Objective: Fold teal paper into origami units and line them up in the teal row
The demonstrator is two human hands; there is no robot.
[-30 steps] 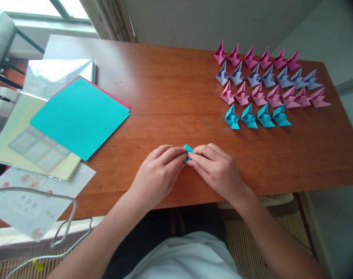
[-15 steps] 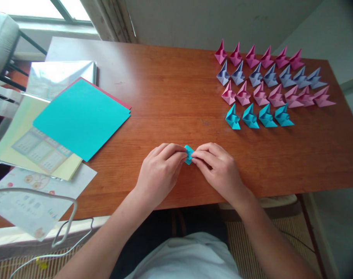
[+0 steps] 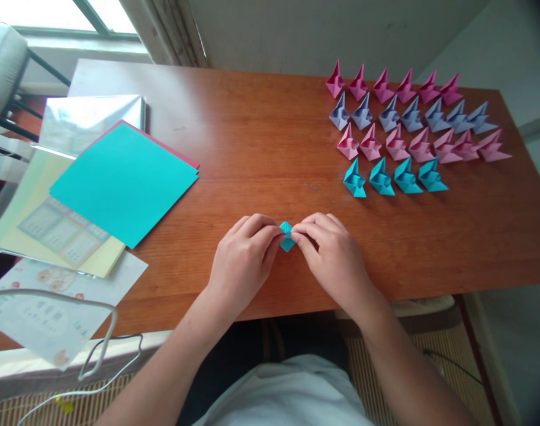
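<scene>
Between my hands is a small folded piece of turquoise paper (image 3: 286,244), diamond-shaped, with its side corners covered by my fingertips. My left hand (image 3: 247,254) pinches its left side between thumb and fingers. At the right side, the thumb and fingertips of my right hand (image 3: 332,251) close on the opposite corner. Beyond them, several turquoise origami pieces (image 3: 382,178) with raised points stand in a row on the wooden table. Rows of pink (image 3: 397,145), lavender (image 3: 389,115) and magenta (image 3: 383,89) origami pieces stand behind these.
On the left lie turquoise sheets of paper (image 3: 128,183) over a pale yellow pack (image 3: 21,195) and a shiny clear-wrapped pack (image 3: 96,109). A printed white sheet (image 3: 52,319) overhangs the near left edge, by a grey cable (image 3: 112,322). A grey chair (image 3: 6,71) stands far left.
My right fingers have shifted slightly on the paper's right corner, and more of the diamond shows between my hands. The camera view has moved a little.
</scene>
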